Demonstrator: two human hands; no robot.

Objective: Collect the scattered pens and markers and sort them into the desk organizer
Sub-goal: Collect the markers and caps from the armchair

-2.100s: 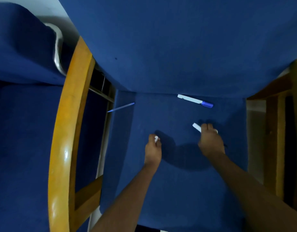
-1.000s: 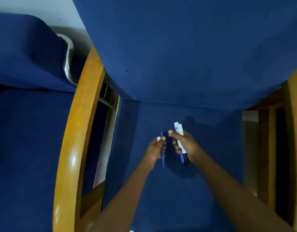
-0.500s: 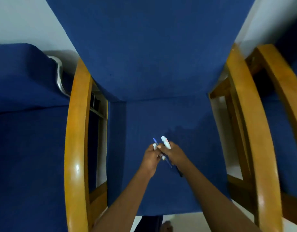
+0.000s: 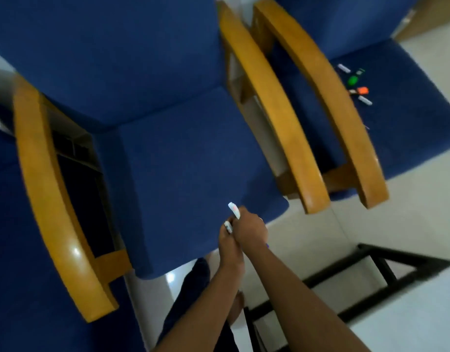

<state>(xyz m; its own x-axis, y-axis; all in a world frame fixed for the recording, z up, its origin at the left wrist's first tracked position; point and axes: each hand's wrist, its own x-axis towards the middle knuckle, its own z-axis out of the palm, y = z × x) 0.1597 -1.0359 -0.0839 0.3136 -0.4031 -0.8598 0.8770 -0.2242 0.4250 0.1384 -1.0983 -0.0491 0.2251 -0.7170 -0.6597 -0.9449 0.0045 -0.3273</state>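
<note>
Head view: right hand [image 4: 250, 231] fingers grip a white marker [image 4: 234, 210]; left hand [image 4: 227, 241] fingers clasp a pen [image 4: 228, 227].

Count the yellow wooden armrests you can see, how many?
3. One curved yellow wooden armrest is left of the middle blue chair seat, a second on its right, and a third belongs to the neighbouring chair. More may lie outside view.

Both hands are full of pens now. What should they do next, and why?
Probably step toward the next chair on the right: more markers lie scattered on its seat. The left hand and right hand already hold pens, and no organizer is in view.
</note>
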